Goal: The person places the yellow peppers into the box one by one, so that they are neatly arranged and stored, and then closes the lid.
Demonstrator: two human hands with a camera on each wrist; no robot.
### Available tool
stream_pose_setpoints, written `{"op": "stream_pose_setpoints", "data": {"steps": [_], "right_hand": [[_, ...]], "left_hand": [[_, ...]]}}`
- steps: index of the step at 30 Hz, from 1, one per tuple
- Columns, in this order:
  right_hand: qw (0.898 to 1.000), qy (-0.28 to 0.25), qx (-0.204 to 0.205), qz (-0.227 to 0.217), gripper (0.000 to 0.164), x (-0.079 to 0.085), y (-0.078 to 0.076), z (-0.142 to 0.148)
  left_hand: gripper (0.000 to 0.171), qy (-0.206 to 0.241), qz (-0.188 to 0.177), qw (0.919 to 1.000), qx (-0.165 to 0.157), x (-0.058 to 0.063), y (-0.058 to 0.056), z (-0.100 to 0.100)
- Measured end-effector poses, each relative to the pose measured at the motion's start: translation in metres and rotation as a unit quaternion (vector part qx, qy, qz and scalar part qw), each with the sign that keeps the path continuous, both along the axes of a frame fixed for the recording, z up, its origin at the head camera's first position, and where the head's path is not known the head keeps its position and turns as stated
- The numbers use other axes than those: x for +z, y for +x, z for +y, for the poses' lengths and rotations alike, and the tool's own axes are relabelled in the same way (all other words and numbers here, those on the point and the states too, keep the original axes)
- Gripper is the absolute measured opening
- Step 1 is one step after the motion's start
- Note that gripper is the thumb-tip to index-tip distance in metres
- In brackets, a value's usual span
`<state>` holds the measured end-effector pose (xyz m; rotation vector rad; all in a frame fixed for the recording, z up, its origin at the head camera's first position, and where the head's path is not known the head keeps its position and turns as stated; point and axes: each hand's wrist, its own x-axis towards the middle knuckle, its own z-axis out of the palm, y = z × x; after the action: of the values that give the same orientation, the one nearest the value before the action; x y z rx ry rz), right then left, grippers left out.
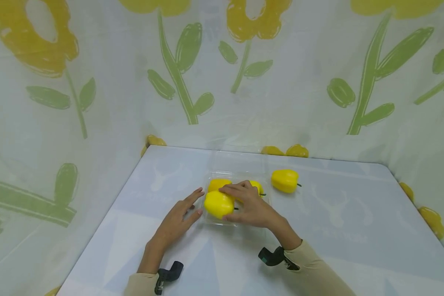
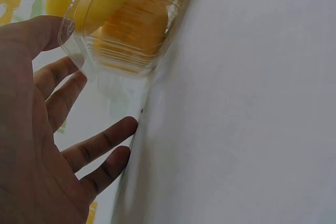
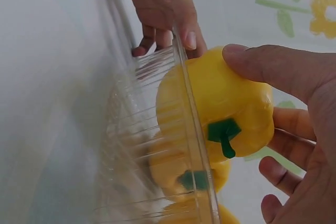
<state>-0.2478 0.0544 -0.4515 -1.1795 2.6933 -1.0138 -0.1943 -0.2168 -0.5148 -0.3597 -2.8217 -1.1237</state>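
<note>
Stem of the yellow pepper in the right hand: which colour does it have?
Green; the stem shows best in the right wrist view.

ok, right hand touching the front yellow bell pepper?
Touching: right wrist view shows the right hand with its thumb tip on the front yellow bell pepper.

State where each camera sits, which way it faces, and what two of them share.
Head: worn on the head, facing forward and down at the clear container and yellow peppers; left hand, right hand and sleeves show.
Left wrist: on that wrist, facing past the left hand to the clear container's end; no right hand shows.
Right wrist: on that wrist, facing the held pepper; right hand near, left hand beyond.
Shared: head and right wrist both show both hands.
</note>
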Motion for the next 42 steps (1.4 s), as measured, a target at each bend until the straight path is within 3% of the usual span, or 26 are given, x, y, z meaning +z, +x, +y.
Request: {"op": "stream_pose_setpoints", "data": {"steps": [9,22,42], "right_hand": [[0.999,0.041,-0.006,-0.004,0.074,-0.005,0.0,-0.004],[0.999,0.05,0.0,-0.018,0.072,-0.009,-0.002,-0.004],[0.997,0.065,0.03,0.028,0.073,-0.014,-0.007,-0.003]], "left_hand": [[0.057,-0.002,-0.01,0.9999,0.002,0.001,0.0,0.0],[0.057,-0.007,-0.006,1.0,0.003,-0.001,-0.001,0.0],[0.059,-0.015,-0.016,0.9998,0.004,0.001,-0.001,0.001]]}}
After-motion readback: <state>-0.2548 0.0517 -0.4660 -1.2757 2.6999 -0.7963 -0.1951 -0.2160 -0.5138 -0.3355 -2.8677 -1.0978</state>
